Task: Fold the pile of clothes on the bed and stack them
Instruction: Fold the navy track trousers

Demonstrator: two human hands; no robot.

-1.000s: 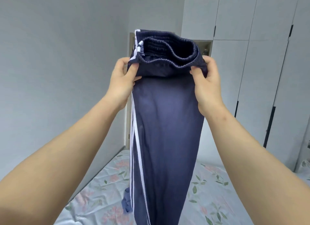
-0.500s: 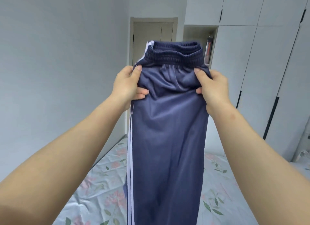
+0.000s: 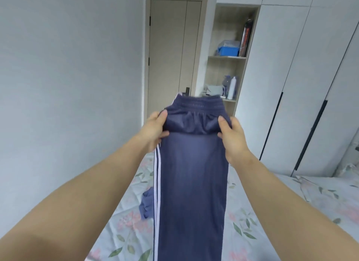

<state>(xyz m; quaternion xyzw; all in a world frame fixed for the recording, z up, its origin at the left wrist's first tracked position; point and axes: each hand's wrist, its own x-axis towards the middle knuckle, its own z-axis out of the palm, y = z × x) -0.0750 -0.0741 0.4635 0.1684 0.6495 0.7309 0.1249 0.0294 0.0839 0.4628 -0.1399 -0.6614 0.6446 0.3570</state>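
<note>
1. Track pants (image 3: pixel 192 173), navy with white side stripes (image 3: pixel 157 183), hang in the air between the two hands. They are held just under the elastic waistband (image 3: pixel 198 105), and the legs drop straight down from the fingers and out of view.
2. The left hand (image 3: pixel 154 130) pinches the striped edge, its fingers (image 3: pixel 164 134) curled round the seam. The right hand (image 3: pixel 233 138) pinches the opposite edge the same way, so both are clamped on cloth.
3. A second ago the waistband gaped open toward the camera. Now it lies flat, front on back, and the pants sit lower against the room. They look squared up and ready to lay down, though no fold is made yet.
4. Below the fingers spreads the floral bedsheet (image 3: pixel 272 212). A crumpled blue garment (image 3: pixel 146 204) lies on it, down and left of the left fingers and partly hidden behind the striped leg. It probably crowds the spot where the pants would land. No finished stack is in view.
5. Beyond the fingers stand a closed door (image 3: pixel 171 47) and a shelf niche (image 3: pixel 229 57) holding a blue box (image 3: pixel 228 51) and bottles. White wardrobe doors (image 3: pixel 301 66) stand right of the right fingers. None of these is in the way.
</note>
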